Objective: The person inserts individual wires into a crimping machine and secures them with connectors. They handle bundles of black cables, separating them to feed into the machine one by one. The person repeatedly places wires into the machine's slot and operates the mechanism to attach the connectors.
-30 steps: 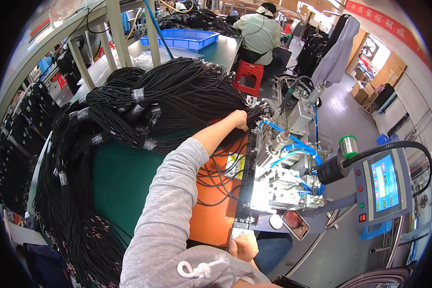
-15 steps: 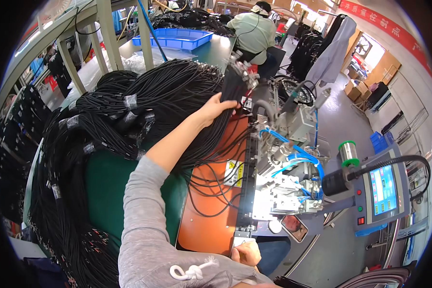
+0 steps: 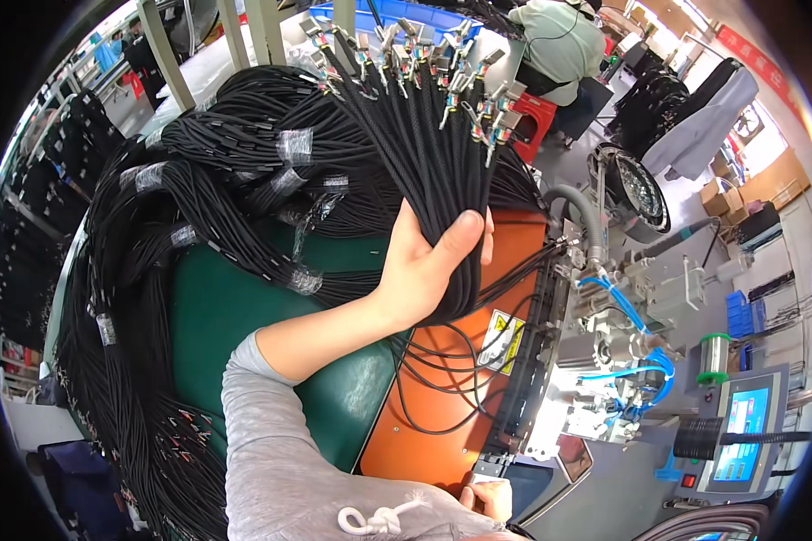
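Observation:
My left hand is wrapped round a thick bundle of black braided cables, thumb across the front. It holds the bundle up above the orange board. At the bundle's upper end, metal connectors with short coloured wires fan out. My right hand is low in the picture, at the near end of the machine, its fingers curled closed beside a small metal block. Whatever lies inside those fingers is hidden. Several loose black cables loop across the orange board into the machine's edge.
A machine with blue air tubes stands on the right, beside a control screen and a solder-wire spool. Tied black cable bundles pile on the green table. Beyond are a blue tray and a seated person.
My left hand has drawn the cable bundle nearer and raised it, so its connector ends now spread into view. The whole view has shifted too. My right hand stays closed at the machine's near end.

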`<state>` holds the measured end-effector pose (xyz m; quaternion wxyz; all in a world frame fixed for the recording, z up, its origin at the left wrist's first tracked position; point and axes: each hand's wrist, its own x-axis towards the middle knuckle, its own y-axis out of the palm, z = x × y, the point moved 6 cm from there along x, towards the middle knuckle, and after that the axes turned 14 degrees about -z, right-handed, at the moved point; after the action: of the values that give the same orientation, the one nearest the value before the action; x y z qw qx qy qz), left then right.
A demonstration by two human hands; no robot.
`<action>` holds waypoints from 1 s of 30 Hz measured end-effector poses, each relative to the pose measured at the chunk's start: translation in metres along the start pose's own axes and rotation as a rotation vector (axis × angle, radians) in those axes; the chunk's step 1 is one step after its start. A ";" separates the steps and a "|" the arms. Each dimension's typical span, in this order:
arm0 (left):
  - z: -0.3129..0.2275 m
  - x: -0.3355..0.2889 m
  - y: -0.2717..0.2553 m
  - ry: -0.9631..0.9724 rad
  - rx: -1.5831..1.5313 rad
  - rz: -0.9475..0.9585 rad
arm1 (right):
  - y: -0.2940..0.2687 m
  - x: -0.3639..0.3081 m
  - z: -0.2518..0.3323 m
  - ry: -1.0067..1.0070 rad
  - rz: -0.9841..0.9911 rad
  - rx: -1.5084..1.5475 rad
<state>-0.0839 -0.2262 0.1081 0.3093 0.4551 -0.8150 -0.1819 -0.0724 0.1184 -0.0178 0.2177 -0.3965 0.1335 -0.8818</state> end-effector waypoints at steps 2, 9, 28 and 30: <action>0.000 -0.003 -0.002 -0.007 -0.012 0.023 | -0.001 -0.002 -0.003 0.017 -0.017 -0.002; -0.001 -0.004 -0.004 0.030 -0.056 0.042 | 0.002 -0.008 -0.018 0.025 -0.015 0.004; -0.001 -0.013 0.000 0.055 -0.041 0.147 | 0.003 -0.010 -0.025 0.071 0.088 0.017; -0.001 -0.014 0.001 0.061 -0.040 0.143 | 0.003 -0.010 -0.025 0.077 0.097 0.017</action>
<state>-0.0778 -0.2133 0.1049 0.3551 0.3947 -0.8319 -0.1614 -0.0848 0.1226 -0.0418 0.2581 -0.3537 0.1533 -0.8859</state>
